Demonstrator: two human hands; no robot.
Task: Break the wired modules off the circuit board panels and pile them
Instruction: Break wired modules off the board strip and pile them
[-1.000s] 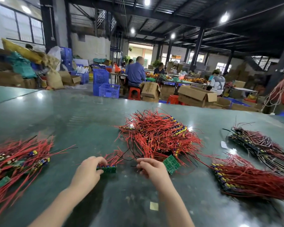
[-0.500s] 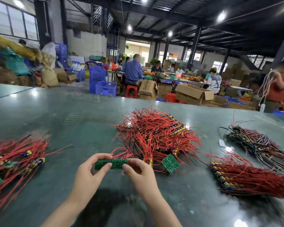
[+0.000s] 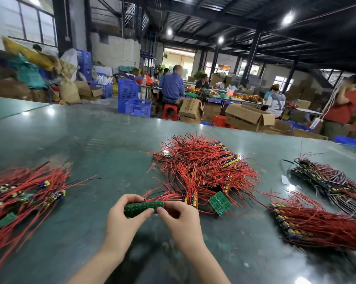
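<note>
A narrow green circuit board strip (image 3: 142,208) with red wires trailing off its far edge is held just above the table. My left hand (image 3: 125,220) pinches its left end and my right hand (image 3: 180,217) pinches its right end. Behind them lies a big heap of red-wired panels (image 3: 205,171), with one loose green board (image 3: 220,202) leaning at its front edge. A pile of red-wired modules (image 3: 23,193) lies at the left.
At the right lie a red-wired stack (image 3: 316,224) and a darker-wired stack (image 3: 333,181), with a small white scrap (image 3: 284,179) between heap and stack. The green table (image 3: 80,144) runs far back. People sit among boxes and blue crates beyond.
My hands came together on the green strip and lifted it off the table, toward me; a second ago the left hand held it low and the right was apart from it.
</note>
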